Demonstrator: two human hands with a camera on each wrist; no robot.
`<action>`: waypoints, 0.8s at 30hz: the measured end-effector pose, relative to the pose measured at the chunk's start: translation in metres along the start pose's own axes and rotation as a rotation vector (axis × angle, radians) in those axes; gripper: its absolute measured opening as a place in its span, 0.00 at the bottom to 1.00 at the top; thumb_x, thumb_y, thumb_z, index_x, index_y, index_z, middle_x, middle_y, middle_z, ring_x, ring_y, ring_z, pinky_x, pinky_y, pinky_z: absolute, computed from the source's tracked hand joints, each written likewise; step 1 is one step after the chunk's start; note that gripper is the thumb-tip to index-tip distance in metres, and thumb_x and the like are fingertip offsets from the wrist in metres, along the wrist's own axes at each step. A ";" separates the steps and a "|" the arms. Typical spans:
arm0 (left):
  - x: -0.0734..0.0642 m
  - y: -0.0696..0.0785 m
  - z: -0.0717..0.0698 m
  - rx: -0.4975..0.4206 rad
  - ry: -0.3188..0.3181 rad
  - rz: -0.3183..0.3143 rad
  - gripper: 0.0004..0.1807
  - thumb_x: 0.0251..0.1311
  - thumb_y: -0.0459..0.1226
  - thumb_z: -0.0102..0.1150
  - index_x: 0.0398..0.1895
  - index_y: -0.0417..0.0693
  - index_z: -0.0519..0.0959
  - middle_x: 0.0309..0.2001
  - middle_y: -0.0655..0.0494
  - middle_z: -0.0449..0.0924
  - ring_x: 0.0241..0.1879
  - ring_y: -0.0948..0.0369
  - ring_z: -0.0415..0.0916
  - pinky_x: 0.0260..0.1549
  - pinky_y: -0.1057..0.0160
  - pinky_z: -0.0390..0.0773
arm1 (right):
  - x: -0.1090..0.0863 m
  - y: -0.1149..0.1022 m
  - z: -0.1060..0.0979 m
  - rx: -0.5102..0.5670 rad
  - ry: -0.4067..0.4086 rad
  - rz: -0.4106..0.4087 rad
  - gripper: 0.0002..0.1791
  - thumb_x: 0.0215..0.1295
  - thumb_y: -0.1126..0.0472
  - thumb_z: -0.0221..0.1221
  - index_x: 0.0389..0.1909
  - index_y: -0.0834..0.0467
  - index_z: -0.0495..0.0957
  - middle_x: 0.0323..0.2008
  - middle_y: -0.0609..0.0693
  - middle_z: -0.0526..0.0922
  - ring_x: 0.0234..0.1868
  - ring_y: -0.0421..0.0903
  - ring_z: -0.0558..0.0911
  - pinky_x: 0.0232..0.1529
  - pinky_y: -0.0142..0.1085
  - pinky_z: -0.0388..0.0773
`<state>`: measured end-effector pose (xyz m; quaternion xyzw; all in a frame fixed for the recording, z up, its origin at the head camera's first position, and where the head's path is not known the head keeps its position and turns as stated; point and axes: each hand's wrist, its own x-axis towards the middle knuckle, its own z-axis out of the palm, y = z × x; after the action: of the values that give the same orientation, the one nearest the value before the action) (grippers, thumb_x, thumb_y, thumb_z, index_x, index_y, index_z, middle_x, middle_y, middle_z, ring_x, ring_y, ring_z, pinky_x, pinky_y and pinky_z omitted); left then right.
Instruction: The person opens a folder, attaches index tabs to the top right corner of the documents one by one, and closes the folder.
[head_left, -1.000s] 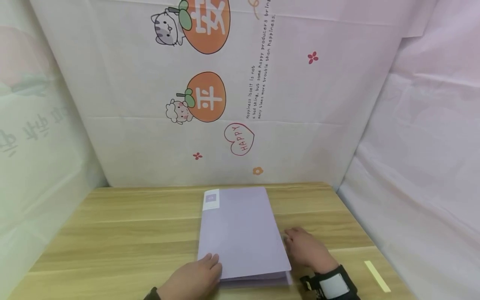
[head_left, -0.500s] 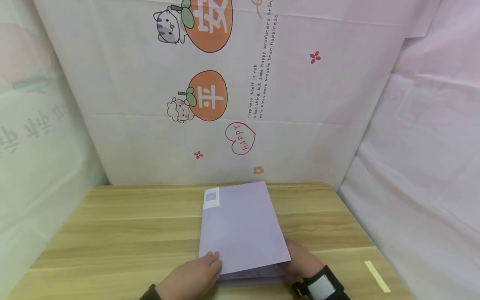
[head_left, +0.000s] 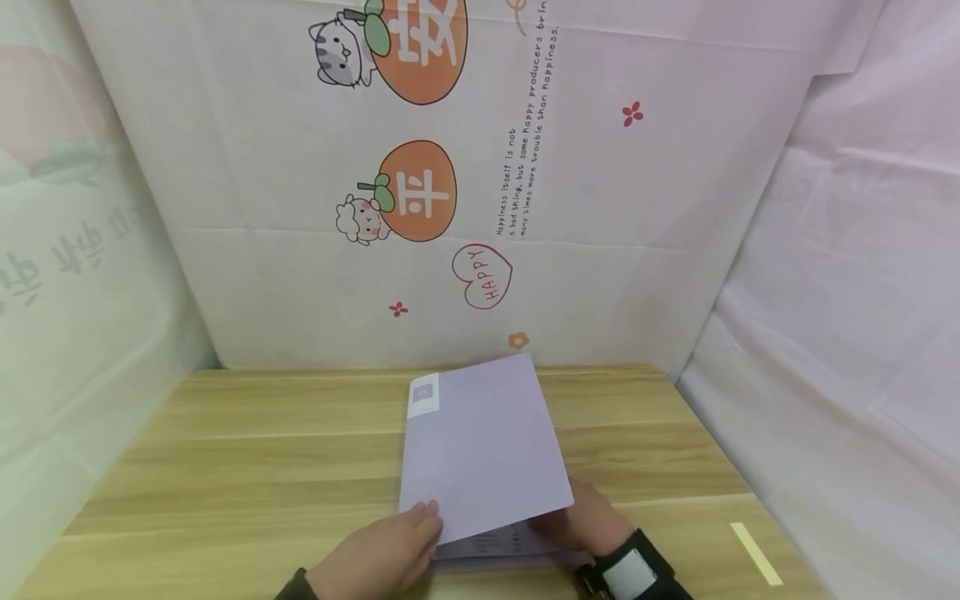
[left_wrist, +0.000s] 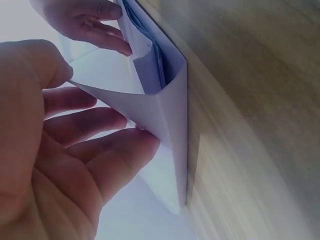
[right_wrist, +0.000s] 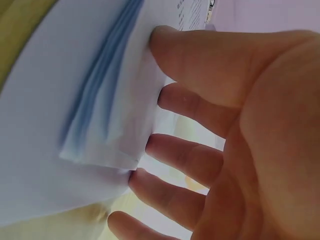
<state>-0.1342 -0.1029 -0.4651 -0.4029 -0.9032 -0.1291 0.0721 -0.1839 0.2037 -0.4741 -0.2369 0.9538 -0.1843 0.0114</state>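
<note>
A light purple folder [head_left: 483, 450] with a white label [head_left: 423, 394] lies on the wooden table, its front cover partly raised on the right side. My left hand [head_left: 382, 546] rests at the cover's lower left, by the spine. In the left wrist view, the thumb touches the cover's edge and relaxed fingers [left_wrist: 135, 150] press on its outer face. My right hand [head_left: 588, 517] reaches under the lifted cover, which hides its fingertips in the head view. In the right wrist view, its fairly straight fingers touch the printed sheets [right_wrist: 125, 110] inside the folder.
A pale yellow strip [head_left: 756, 553] lies on the table [head_left: 262, 467] to the right. White printed cloth [head_left: 322, 292] hangs behind the table and on both sides.
The folder's cover has risen on its right side, showing printed sheets inside. My right hand has moved left, from beside the folder to under the cover. The left hand stays almost in place.
</note>
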 end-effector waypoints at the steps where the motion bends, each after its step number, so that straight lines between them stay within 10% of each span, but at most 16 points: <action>1: -0.001 0.000 0.000 -0.020 0.022 0.004 0.07 0.62 0.35 0.61 0.41 0.47 0.74 0.41 0.55 0.79 0.34 0.64 0.78 0.34 0.67 0.80 | 0.000 0.001 0.000 -0.009 -0.010 0.005 0.19 0.60 0.59 0.66 0.52 0.55 0.77 0.39 0.51 0.83 0.37 0.48 0.82 0.34 0.46 0.79; 8: -0.003 0.002 -0.001 -0.185 0.127 -0.020 0.12 0.60 0.29 0.58 0.44 0.49 0.71 0.36 0.64 0.74 0.32 0.69 0.75 0.32 0.71 0.78 | 0.006 0.004 0.003 -0.197 -0.103 -0.010 0.29 0.58 0.53 0.69 0.62 0.53 0.77 0.53 0.54 0.82 0.51 0.52 0.82 0.46 0.50 0.80; 15: -0.010 0.006 0.004 -0.143 0.199 -0.165 0.35 0.50 0.28 0.60 0.66 0.31 0.65 0.55 0.43 0.76 0.52 0.52 0.78 0.49 0.54 0.79 | 0.010 -0.008 -0.001 -0.281 -0.208 0.081 0.27 0.61 0.48 0.67 0.61 0.53 0.80 0.62 0.58 0.76 0.63 0.57 0.74 0.53 0.62 0.72; 24: -0.014 0.014 -0.001 -0.321 0.268 -0.427 0.47 0.47 0.26 0.57 0.76 0.39 0.53 0.65 0.44 0.69 0.46 0.57 0.78 0.39 0.58 0.80 | 0.014 -0.009 0.001 -0.306 -0.217 0.115 0.27 0.59 0.49 0.68 0.60 0.51 0.81 0.63 0.56 0.76 0.64 0.56 0.74 0.53 0.61 0.73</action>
<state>-0.1141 -0.1040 -0.4647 -0.1896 -0.9180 -0.3347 0.0971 -0.1927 0.1897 -0.4709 -0.1996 0.9758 -0.0095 0.0885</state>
